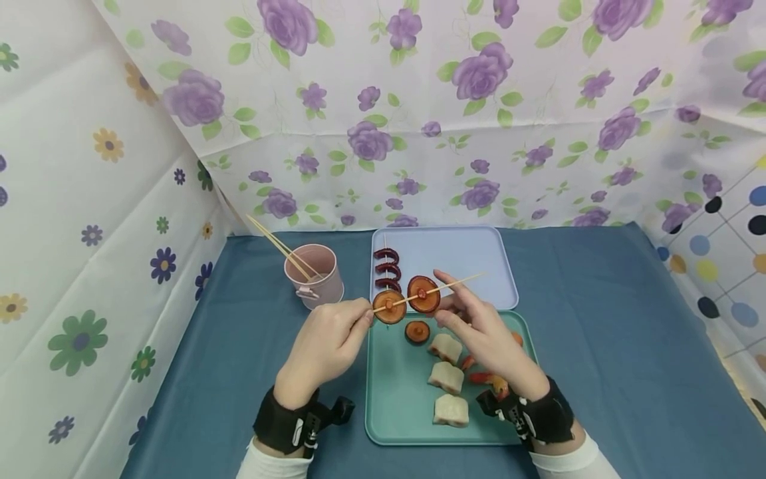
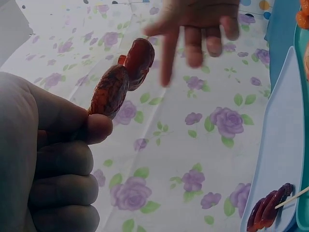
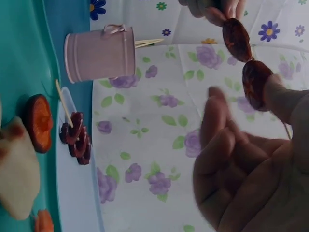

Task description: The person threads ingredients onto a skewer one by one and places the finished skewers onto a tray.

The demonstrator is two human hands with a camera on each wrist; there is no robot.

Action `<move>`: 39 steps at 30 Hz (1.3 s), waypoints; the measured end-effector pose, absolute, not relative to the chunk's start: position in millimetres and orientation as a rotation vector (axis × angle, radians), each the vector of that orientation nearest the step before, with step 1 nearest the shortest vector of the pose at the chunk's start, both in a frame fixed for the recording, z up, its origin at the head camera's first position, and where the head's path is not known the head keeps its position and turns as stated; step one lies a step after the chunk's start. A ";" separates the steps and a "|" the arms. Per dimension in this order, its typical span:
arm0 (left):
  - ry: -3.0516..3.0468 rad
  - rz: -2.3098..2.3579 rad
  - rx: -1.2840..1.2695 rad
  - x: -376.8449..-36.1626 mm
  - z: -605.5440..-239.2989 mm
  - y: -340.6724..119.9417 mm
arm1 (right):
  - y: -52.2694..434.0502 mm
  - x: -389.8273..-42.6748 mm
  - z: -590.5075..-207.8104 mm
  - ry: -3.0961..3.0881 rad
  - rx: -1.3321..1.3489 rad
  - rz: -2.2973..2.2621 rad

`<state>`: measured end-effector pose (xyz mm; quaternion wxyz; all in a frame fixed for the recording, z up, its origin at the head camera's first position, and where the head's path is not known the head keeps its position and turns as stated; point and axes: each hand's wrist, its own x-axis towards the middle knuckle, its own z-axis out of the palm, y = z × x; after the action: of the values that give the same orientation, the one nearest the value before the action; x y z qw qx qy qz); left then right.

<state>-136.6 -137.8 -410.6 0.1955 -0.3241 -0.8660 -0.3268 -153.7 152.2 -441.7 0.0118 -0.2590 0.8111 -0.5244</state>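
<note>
My left hand [image 1: 332, 339] pinches a bamboo skewer [image 1: 457, 282] near its left end, between thumb and curled forefinger. Two brown mushroom caps [image 1: 424, 295] are threaded on it, the lower-left one right beside the left fingertips. The skewer's bare right end slants up and to the right. My right hand [image 1: 485, 329] is just right of the outer cap, its fingers spread and not wrapped round anything. In the right wrist view its thumb [image 3: 280, 96] lies against that cap's edge. A loose mushroom [image 1: 417, 332] lies below on the green tray [image 1: 395, 406].
White blocky food pieces [image 1: 446, 378] and orange-red shrimp-like pieces [image 1: 497, 384] lie on the green tray, partly under my right arm. Behind it, a pale blue tray [image 1: 461, 256] bears a skewer of dark red curled pieces [image 1: 387, 269]. A pink bucket [image 1: 326, 290] holds spare skewers [image 1: 275, 241] at left.
</note>
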 end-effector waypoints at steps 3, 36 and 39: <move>-2.418 -0.910 -0.893 -137.2 -411.4 -140.6 | 150.0 -156.8 -448.3 2.609 -0.693 -1.481; -2.436 -0.896 -0.866 -138.9 -410.8 -146.7 | 125.0 -156.2 -500.0 2.950 -1.063 -0.598; -2.441 -0.892 -0.868 -138.7 -410.6 -146.2 | 125.0 -156.2 -501.4 2.966 -1.062 -0.568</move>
<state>-138.7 -146.2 -410.6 0.1996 -0.3103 -0.8730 -0.3189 -156.2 125.0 -501.4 -0.0300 -0.3317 0.9261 -0.1775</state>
